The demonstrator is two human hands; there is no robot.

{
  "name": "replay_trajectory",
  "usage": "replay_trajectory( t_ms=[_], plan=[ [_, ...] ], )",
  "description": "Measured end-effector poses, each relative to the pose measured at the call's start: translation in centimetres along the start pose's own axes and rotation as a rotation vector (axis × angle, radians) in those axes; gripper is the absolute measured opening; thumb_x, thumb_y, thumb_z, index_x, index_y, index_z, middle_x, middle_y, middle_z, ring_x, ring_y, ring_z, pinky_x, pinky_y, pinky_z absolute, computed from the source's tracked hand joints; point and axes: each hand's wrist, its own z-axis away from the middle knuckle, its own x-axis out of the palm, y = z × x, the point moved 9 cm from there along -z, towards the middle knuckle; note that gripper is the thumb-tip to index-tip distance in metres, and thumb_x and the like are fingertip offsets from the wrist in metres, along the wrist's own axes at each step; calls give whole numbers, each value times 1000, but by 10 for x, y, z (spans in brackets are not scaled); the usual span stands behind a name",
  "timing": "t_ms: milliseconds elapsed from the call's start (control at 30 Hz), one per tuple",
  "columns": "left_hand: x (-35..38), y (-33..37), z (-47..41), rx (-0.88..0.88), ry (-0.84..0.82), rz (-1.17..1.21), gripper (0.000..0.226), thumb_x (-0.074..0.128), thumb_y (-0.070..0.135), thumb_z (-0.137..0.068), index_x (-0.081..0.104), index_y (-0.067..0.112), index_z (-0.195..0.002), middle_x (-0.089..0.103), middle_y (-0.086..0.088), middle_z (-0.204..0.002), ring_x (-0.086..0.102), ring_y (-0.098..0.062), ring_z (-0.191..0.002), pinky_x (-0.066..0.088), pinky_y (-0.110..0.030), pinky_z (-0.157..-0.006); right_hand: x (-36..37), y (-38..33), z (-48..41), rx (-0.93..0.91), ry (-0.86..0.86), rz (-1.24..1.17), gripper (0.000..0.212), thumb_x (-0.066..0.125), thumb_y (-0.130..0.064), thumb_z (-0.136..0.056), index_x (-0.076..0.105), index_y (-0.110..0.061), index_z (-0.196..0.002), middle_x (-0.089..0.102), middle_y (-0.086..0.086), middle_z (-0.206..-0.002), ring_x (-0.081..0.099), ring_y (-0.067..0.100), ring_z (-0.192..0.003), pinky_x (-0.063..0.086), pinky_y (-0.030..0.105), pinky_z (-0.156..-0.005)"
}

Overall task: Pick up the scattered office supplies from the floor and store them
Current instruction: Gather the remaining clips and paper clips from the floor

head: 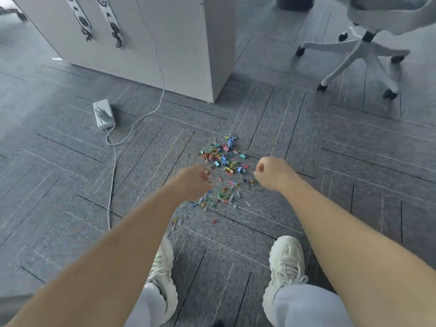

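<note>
Several coloured binder clips (pixel 224 156) lie in a heap on the grey carpet, with several coloured paper clips (pixel 224 197) strewn nearer to me. My left hand (pixel 192 182) hovers at the left edge of the scatter, fingers curled down, and a small metal clip shows at its fingertips. At the right edge my right hand (pixel 271 173) is balled into a fist just above a few clips. Nothing shows inside the fist. A few stray paper clips (pixel 179 220) lie closer to my feet.
A white cabinet (pixel 165 43) stands behind the clips. A white box (pixel 103 114) with a thin cable (pixel 113 161) lies on the floor at the left. A white office chair base (pixel 358 55) is at the back right. My shoes (pixel 285 263) are just below the scatter.
</note>
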Motion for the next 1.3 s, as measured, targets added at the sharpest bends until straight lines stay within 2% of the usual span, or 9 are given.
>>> replay_trajectory(
  t_ms=[200, 433, 600, 733, 833, 900, 1000, 1167, 1300],
  plan=[
    [56, -38, -125, -68, -23, 31, 42, 53, 29, -94, 54, 17, -134, 67, -7, -116, 67, -17, -79, 58, -31, -72, 69, 55, -104, 98, -45, 67, 14, 50, -31, -97, 59, -20, -101, 62, -2, -83, 57, 17, -72, 40, 29, -57],
    [113, -65, -269, -61, 75, 63, 49, 53, 30, -92, 47, 20, -140, 68, -7, -104, 68, -23, -84, 60, -41, -76, 139, 75, -224, 76, 42, 53, 23, 54, -36, -96, 61, -20, -111, 64, 1, -97, 60, 24, -84, 54, 38, -74],
    [162, -93, -313, -109, 105, 75, 57, 51, 41, -95, 35, 26, -147, 50, -6, -138, 58, -27, -114, 52, -47, -95, 178, 86, -275, 37, 70, 50, 35, 57, -41, -96, 60, -21, -125, 63, 2, -110, 59, 22, -92, 53, 36, -77],
    [179, -107, -332, -122, 149, 85, 63, 50, 46, -97, 24, 29, -152, 39, -11, -146, 55, -28, -117, 52, -50, -95, 199, 94, -292, 53, 22, 46, 47, 60, -49, -93, 55, -26, -134, 57, 4, -120, 56, 22, -95, 43, 32, -72],
    [176, -104, -342, -121, 168, 62, 67, 49, 49, -97, 17, 33, -154, 40, -10, -142, 55, -28, -114, 52, -48, -91, 201, 90, -298, 40, 27, 123, 43, 64, -50, -91, 58, -28, -128, 56, 1, -115, 58, 23, -93, 41, 32, -67],
    [171, -100, -348, -123, 195, 35, 64, 49, 47, -98, 22, 30, -153, 43, -11, -137, 55, -29, -113, 51, -47, -91, 199, 85, -301, 14, 38, 161, 39, 66, -48, -90, 61, -27, -122, 56, -1, -110, 57, 22, -89, 40, 31, -65],
    [162, -100, -354, -143, 281, 91, 47, 54, 36, -99, 46, 21, -142, 52, -11, -131, 56, -29, -111, 50, -42, -91, 199, 83, -303, -21, 62, 153, 30, 69, -40, -90, 62, -23, -113, 55, -3, -104, 56, 19, -85, 41, 30, -64],
    [156, -97, -356, -101, 355, 74, 34, 64, 33, -93, 58, 13, -120, 55, -11, -121, 50, -29, -112, 42, -39, -100, 192, 114, -287, 150, 207, -330, 9, 67, -18, -87, 59, -14, -86, 62, 0, -83, 48, 9, -57, 36, 23, -50],
    [159, -92, -347, -19, 383, 113, 16, 63, 28, -94, 51, 16, -93, 62, -2, -92, 55, -24, -85, 49, -39, -81, 216, 139, -262, 429, 197, -1204, 16, 51, 1, -88, 49, -9, -76, 62, 14, -78, 60, 15, -59, 48, 27, -55]
  ],
)
